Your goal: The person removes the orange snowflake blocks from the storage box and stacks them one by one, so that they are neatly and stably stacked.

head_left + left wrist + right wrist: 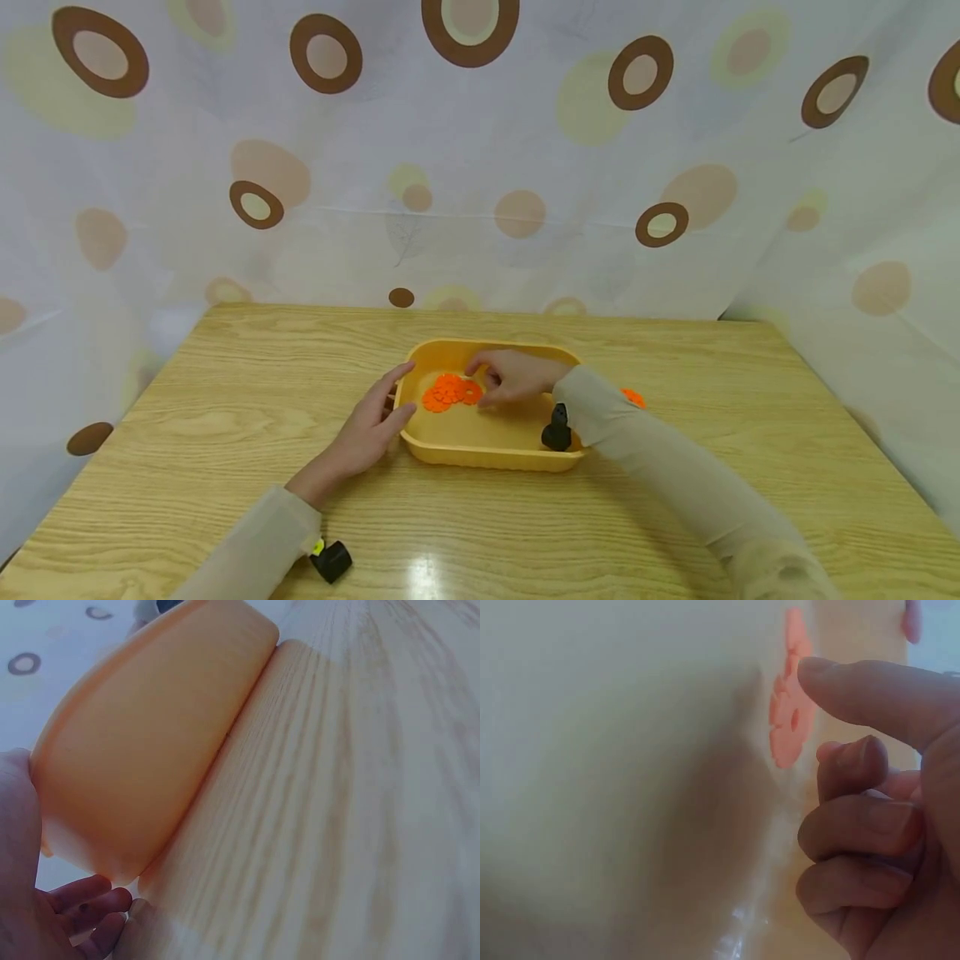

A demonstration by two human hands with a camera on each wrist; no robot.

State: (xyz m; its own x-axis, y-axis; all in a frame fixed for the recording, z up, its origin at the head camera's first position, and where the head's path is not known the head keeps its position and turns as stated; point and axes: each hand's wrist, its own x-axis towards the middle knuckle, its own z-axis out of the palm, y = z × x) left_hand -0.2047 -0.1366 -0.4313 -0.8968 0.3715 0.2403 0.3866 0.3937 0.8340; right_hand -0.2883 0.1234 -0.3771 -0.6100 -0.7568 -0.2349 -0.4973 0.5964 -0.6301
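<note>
Head view: best brace the yellow tray (487,458) with the left hand (367,427), gripping its left end; bring the right hand (519,375), loosely curled and visibly pinching nothing, to the orange discs (447,392) inside, lifting singly by the edge.

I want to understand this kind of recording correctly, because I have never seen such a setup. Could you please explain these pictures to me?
No robot here: a person works with two bare hands. The wide picture comes from a head-worn camera; the two closer ones come from a left wrist camera and a right wrist camera. On the wooden table stands a yellow tray with flat orange pieces in it; more orange shows outside, by the right sleeve. The left hand holds the tray's left end. The right hand reaches into the tray beside the pieces; I see nothing held in it.
</note>
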